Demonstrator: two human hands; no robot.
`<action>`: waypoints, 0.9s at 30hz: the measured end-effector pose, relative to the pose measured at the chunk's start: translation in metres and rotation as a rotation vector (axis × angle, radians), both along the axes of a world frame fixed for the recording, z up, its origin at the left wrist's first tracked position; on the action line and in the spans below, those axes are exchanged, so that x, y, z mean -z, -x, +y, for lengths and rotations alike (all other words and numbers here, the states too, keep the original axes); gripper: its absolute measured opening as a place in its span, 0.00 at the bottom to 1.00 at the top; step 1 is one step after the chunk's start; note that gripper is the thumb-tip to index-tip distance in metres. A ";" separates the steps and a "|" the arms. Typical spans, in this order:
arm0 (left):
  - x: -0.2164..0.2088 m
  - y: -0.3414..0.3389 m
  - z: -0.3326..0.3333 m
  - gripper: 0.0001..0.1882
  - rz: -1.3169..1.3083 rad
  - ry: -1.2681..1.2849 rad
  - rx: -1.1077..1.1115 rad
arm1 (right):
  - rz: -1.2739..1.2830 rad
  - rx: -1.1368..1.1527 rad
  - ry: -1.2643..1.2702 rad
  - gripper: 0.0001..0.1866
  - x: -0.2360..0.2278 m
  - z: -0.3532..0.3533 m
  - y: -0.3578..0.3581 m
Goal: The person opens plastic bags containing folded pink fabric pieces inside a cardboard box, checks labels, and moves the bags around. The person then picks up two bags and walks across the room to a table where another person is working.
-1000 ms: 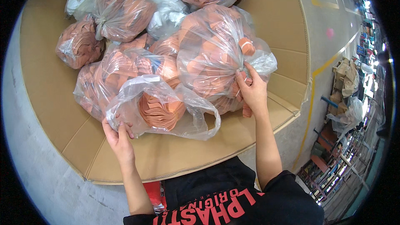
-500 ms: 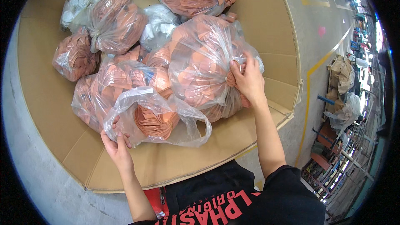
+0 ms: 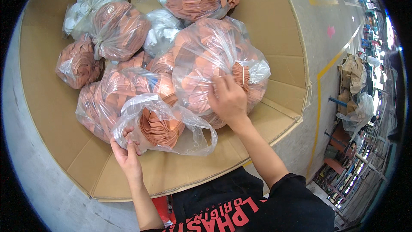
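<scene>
Right hand [image 3: 231,102] shifted left, banded bundle [image 3: 239,76] alongside, long axis pointing away

In box [image 3: 285,60] — handled bag [image 3: 195,141] before tied bags [image 3: 201,56].

The right hand [image 3: 230,100] has shifted left, exposing more of the banded bundle [image 3: 241,75].

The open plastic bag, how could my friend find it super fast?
Find the big cardboard box. On its near side, the left hand holds a clear bag. Unlike its bulging neighbours, it sags open, with a loose loop handle.
</scene>
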State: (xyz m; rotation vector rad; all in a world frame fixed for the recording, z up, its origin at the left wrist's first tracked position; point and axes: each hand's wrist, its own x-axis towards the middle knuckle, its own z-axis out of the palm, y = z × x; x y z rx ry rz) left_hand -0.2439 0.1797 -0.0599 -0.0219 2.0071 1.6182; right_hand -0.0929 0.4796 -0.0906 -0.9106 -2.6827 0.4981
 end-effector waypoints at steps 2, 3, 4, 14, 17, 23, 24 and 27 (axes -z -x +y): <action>-0.002 0.000 0.000 0.15 0.016 0.006 0.015 | 0.037 -0.065 -0.123 0.13 0.010 0.000 0.006; -0.003 0.000 -0.001 0.14 0.011 -0.006 0.018 | 0.109 -0.104 -0.216 0.13 0.010 0.002 0.009; -0.003 0.001 -0.003 0.14 0.024 -0.001 0.031 | 0.076 -0.114 -0.253 0.14 0.007 0.002 0.010; -0.020 -0.008 -0.010 0.20 -0.014 -0.071 0.112 | -0.393 -0.228 0.644 0.17 -0.061 -0.062 -0.011; -0.034 -0.033 0.005 0.29 0.039 -0.036 0.521 | -0.310 -0.224 1.054 0.16 -0.068 -0.080 -0.003; -0.040 -0.049 0.015 0.21 0.275 0.172 0.481 | 0.270 -0.368 0.819 0.36 -0.081 -0.095 0.021; -0.044 -0.045 0.012 0.20 0.202 0.160 0.449 | 0.209 -0.470 0.738 0.37 -0.075 -0.096 0.023; -0.066 -0.039 0.002 0.17 0.005 0.076 0.329 | -0.009 -0.778 0.564 0.37 -0.038 -0.104 0.029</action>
